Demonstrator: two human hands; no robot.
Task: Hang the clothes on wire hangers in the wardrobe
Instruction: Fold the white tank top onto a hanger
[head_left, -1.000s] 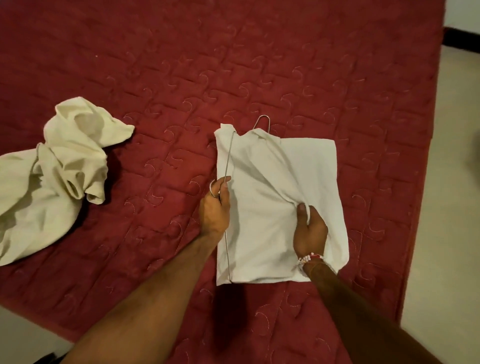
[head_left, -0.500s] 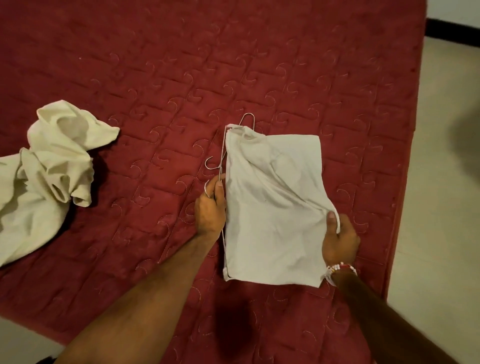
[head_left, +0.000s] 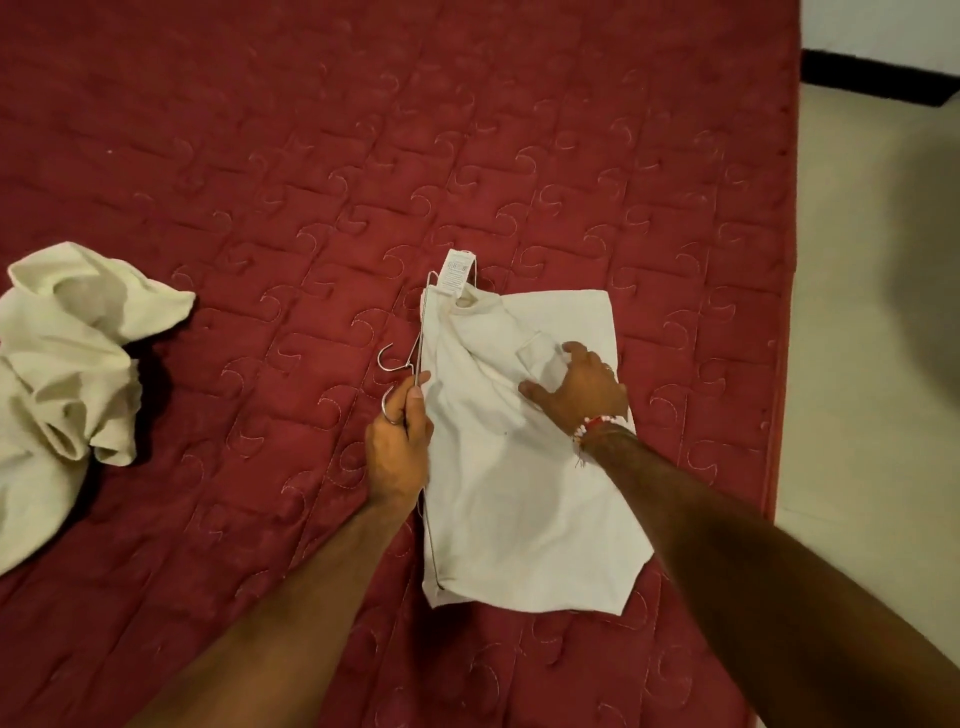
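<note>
Lying flat on the red quilted bed (head_left: 467, 130), a white shirt (head_left: 519, 493) sits near the bed's right edge, neck end away from the camera. A wire hanger (head_left: 422, 322) is threaded into it. Only the wire along the shirt's left edge shows, plus a short dark bit at the lower left corner; the rest is hidden under the cloth. A label (head_left: 457, 270) sticks up from the neck and covers the wire's far bend.

The left grip (head_left: 397, 452) is curled round the wire where it leaves the shirt's left edge, thumb on top. One hook (head_left: 387, 358) curves out just beyond the fingers. A second loop of wire shows against the fingers, and I cannot tell whether it belongs to the same hanger.

The right grip (head_left: 576, 387) lies on the shirt with fingers spread, pressing on a raised fold. What that fold is stays hard to make out. A beaded bracelet (head_left: 592, 426) circles that wrist.

A crumpled white heap (head_left: 67, 364) lies well apart on the left, cut off by the frame. Pale floor (head_left: 857, 415) runs along the right.
</note>
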